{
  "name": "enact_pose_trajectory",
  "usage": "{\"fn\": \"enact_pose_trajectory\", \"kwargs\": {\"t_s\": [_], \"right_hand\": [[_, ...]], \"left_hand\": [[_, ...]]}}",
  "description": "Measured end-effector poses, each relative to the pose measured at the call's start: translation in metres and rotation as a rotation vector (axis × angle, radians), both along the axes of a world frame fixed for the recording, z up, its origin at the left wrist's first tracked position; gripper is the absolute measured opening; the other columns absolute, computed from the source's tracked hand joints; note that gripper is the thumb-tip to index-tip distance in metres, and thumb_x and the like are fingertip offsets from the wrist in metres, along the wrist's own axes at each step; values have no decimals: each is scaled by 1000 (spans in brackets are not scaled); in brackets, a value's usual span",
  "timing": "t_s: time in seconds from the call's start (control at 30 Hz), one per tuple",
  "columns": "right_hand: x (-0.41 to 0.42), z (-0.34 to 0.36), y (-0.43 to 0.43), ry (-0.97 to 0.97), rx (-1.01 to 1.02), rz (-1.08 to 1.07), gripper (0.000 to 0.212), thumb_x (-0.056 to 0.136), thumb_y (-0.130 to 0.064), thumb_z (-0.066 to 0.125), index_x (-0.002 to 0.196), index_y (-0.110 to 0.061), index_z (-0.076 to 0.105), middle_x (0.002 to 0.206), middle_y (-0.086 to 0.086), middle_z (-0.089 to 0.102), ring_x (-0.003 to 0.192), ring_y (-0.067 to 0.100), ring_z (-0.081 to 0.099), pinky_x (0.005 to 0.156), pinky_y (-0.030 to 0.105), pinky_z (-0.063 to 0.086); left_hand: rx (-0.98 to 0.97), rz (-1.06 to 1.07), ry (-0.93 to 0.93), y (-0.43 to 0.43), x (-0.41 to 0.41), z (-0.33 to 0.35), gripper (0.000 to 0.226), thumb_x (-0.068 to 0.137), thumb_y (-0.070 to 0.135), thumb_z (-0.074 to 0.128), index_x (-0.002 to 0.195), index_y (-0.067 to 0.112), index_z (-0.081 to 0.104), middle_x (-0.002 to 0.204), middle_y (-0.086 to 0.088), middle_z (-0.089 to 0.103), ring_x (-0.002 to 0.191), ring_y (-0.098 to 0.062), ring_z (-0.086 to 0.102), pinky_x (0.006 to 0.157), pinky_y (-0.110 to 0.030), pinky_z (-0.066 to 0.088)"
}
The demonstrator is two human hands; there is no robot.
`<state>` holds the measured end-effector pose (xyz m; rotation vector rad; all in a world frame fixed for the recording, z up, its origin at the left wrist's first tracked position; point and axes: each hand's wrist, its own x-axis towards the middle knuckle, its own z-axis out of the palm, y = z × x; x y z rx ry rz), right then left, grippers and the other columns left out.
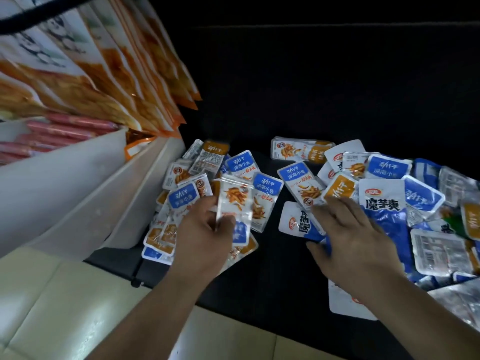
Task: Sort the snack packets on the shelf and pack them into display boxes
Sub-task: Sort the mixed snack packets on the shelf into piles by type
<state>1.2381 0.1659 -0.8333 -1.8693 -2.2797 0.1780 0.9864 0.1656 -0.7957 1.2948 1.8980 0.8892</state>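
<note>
Cut by right frame edge: right pile of packets [428, 196]. Under left hand [205, 229]: lower ends of held packets [235, 201] — count unclear. Under right hand [355, 235]: part of blue-and-white packet [293, 219]. Too dark to read: shelf rear [337, 87].

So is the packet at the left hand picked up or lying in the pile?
Picked up: the left hand pinches the packet by its lower edge, raised over the pile.

Shop shelf [270, 258] — heaped snack packets [381, 203]
</note>
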Motion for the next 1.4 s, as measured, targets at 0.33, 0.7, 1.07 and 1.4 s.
{"fn": "enact_pose_trajectory", "kwargs": {"t_s": [0.33, 0.7, 1.07, 1.4], "right_hand": [[9, -3, 22, -149, -12, -26, 66, 68, -62, 83, 115, -18, 74, 125, 6, 64, 119, 36, 56, 88, 54, 51], [21, -6, 16, 239, 223, -77, 24, 101, -35, 57, 93, -21, 76, 80, -2, 70, 81, 26, 68, 52, 33, 53], [13, 38, 31, 746, 78, -345, 15, 105, -26, 55, 94, -17, 61, 54, -3, 50, 41, 9, 44, 40, 20, 35], [-15, 47, -8, 1065, -113, -449, 14, 102, -28, 61, 92, -20, 60, 73, 0, 70, 62, 7, 65, 52, 15, 45]], "left_hand": [[152, -273, 707, 10, -17, -13, 57, 82, 25, 80, 135, 14, 63, 150, -9, 51, 136, -39, 45, 104, -61, 47], [173, -622, 1021, 23, 26, -55, 54, 94, 53, 51, 131, 18, 67, 145, -9, 59, 138, -30, 52, 124, -66, 17], [284, -488, 779, 20, 20, -47, 58, 95, 43, 50, 145, 16, 57, 165, -12, 34, 159, -34, 15, 125, -62, 18], [136, -380, 876, -103, 2, -54, 63, 89, 51, 52, 138, 14, 66, 150, -9, 55, 128, -37, 57, 95, -54, 51]]}}
